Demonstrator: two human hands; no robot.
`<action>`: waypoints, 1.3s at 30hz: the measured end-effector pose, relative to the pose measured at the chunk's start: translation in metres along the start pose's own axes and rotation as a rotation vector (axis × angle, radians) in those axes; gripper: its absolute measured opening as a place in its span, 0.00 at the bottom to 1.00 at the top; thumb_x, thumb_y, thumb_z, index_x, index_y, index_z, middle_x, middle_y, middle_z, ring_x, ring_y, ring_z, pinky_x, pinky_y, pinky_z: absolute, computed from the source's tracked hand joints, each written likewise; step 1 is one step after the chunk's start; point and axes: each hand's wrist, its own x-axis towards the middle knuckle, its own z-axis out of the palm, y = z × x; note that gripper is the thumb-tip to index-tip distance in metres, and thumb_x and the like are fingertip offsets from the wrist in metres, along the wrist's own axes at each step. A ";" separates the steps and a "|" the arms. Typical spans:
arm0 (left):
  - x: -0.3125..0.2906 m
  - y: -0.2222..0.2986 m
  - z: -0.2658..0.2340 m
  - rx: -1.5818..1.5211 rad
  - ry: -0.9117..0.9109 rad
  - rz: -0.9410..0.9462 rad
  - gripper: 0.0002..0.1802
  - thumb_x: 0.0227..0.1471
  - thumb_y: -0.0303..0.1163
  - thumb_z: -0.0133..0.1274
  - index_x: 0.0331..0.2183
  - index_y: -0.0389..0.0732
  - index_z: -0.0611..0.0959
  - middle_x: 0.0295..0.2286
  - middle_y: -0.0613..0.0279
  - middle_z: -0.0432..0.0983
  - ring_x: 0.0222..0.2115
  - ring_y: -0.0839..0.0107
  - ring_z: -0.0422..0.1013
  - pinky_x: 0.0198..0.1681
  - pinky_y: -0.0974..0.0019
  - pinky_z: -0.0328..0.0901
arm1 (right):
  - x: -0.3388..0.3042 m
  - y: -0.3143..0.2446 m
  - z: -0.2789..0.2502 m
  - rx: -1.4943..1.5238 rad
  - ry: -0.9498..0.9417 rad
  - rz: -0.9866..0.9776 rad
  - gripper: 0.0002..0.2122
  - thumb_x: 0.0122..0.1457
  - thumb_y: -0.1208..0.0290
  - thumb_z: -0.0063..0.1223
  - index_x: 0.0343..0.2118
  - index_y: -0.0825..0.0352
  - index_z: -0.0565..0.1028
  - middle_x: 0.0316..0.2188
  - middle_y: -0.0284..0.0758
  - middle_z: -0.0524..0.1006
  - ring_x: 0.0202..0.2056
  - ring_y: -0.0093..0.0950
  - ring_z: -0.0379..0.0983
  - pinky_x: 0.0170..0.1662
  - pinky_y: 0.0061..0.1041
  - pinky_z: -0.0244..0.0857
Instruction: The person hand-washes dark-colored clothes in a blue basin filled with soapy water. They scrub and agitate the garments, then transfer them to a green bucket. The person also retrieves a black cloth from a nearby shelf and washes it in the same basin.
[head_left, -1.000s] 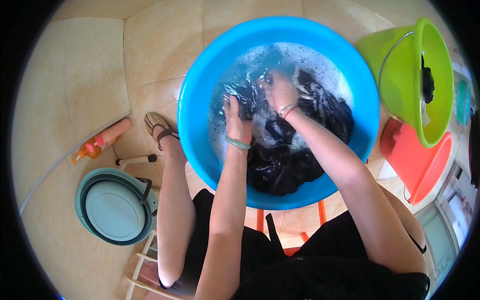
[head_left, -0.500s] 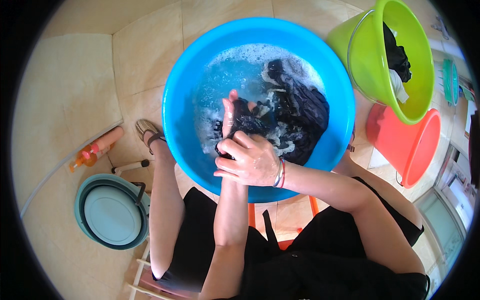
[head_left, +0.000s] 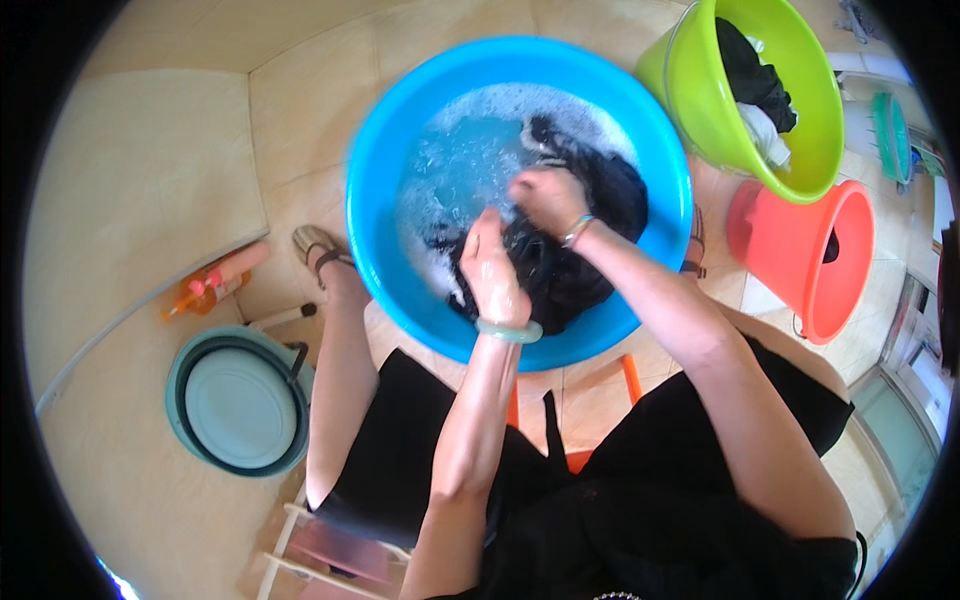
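1. Inside the blue basin [head_left: 668, 190]: 1 dark, wet cloth [head_left: 612, 205], bunched toward the right and near sides, partly under cloudy water [head_left: 460, 165]; white foam along the far side.
2. Left hand [head_left: 494, 278]: over the near left part of the cloth, wet, fingers extended and set close together; whether it pinches any cloth, cannot tell. 1 pale green bangle [head_left: 510, 331] at the wrist.
3. Right hand [head_left: 551, 199]: near the left hand's fingertips, farther out and to the right, blurred, fingers curled inward; whether they grip cloth, cannot tell. 1 silver-coloured bracelet [head_left: 577, 231] at the wrist.
4. Green bucket [head_left: 693, 110]: just beside the basin, far right; holds black cloth [head_left: 755, 75] and white cloth [head_left: 764, 136].
5. Red bucket [head_left: 785, 240]: nearer than the green; 1 small dark patch at its mouth.
6. Left floor: 1 round teal tub [head_left: 240, 408]; beyond it, 1 pink bottle [head_left: 240, 263] beside 1 orange bottle [head_left: 190, 300].
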 end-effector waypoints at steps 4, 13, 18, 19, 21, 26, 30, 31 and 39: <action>0.015 0.004 -0.035 -0.733 -0.370 -0.399 0.25 0.62 0.46 0.45 0.52 0.38 0.72 0.51 0.52 0.71 0.52 0.57 0.67 0.59 0.54 0.59 | -0.007 0.016 -0.016 0.484 -0.122 0.298 0.20 0.58 0.53 0.56 0.21 0.68 0.76 0.16 0.39 0.72 0.20 0.25 0.67 0.27 0.29 0.61; 0.023 0.028 -0.086 0.359 -0.290 0.311 0.29 0.43 0.22 0.62 0.50 0.43 0.76 0.39 0.53 0.76 0.39 0.58 0.75 0.45 0.59 0.69 | -0.037 -0.030 -0.088 -0.148 -0.273 -0.216 0.14 0.47 0.57 0.64 0.34 0.58 0.78 0.38 0.30 0.78 0.44 0.34 0.72 0.49 0.36 0.60; 0.005 0.062 -0.082 0.973 0.028 0.684 0.20 0.43 0.37 0.68 0.36 0.40 0.78 0.35 0.54 0.79 0.37 0.59 0.74 0.40 0.61 0.68 | -0.042 -0.078 -0.118 0.243 -0.073 -0.172 0.08 0.51 0.64 0.64 0.30 0.61 0.77 0.30 0.34 0.76 0.33 0.30 0.74 0.39 0.32 0.64; 0.002 0.069 -0.081 0.923 0.059 0.705 0.20 0.42 0.38 0.68 0.35 0.41 0.76 0.36 0.51 0.79 0.39 0.51 0.74 0.42 0.56 0.68 | -0.043 -0.088 -0.122 0.422 -0.095 -0.104 0.08 0.51 0.66 0.64 0.30 0.61 0.77 0.29 0.35 0.76 0.30 0.29 0.74 0.37 0.31 0.65; 0.002 0.077 -0.076 0.577 -0.079 0.765 0.19 0.46 0.34 0.66 0.33 0.38 0.72 0.33 0.54 0.78 0.34 0.61 0.74 0.39 0.62 0.67 | -0.040 -0.097 -0.128 0.515 -0.070 -0.155 0.09 0.52 0.71 0.64 0.34 0.65 0.75 0.28 0.33 0.76 0.27 0.20 0.73 0.29 0.22 0.68; -0.051 0.139 -0.045 0.154 -0.325 0.556 0.15 0.47 0.28 0.66 0.32 0.36 0.74 0.31 0.62 0.76 0.31 0.79 0.71 0.31 0.76 0.67 | -0.034 -0.162 -0.170 0.743 -0.211 -0.084 0.28 0.48 0.68 0.68 0.52 0.63 0.68 0.39 0.33 0.74 0.32 0.18 0.73 0.29 0.17 0.70; -0.070 0.165 -0.039 0.003 -0.517 0.524 0.12 0.56 0.36 0.57 0.35 0.37 0.79 0.35 0.63 0.78 0.32 0.80 0.71 0.33 0.75 0.68 | -0.024 -0.194 -0.178 0.212 0.089 -0.590 0.35 0.40 0.57 0.72 0.53 0.60 0.69 0.44 0.43 0.70 0.42 0.37 0.72 0.46 0.32 0.68; -0.071 0.170 -0.042 -0.032 -0.578 0.469 0.14 0.59 0.40 0.54 0.36 0.37 0.80 0.36 0.64 0.78 0.33 0.80 0.71 0.34 0.74 0.68 | -0.024 -0.197 -0.179 0.154 0.061 -0.530 0.31 0.41 0.60 0.72 0.49 0.61 0.71 0.43 0.41 0.70 0.43 0.36 0.72 0.47 0.31 0.68; 0.053 0.081 -0.066 0.582 -0.228 0.806 0.21 0.54 0.33 0.55 0.51 0.46 0.76 0.48 0.47 0.73 0.52 0.52 0.67 0.52 0.56 0.64 | 0.013 -0.086 -0.052 -0.033 0.081 -0.293 0.13 0.45 0.69 0.59 0.31 0.65 0.68 0.47 0.44 0.70 0.42 0.45 0.72 0.43 0.39 0.69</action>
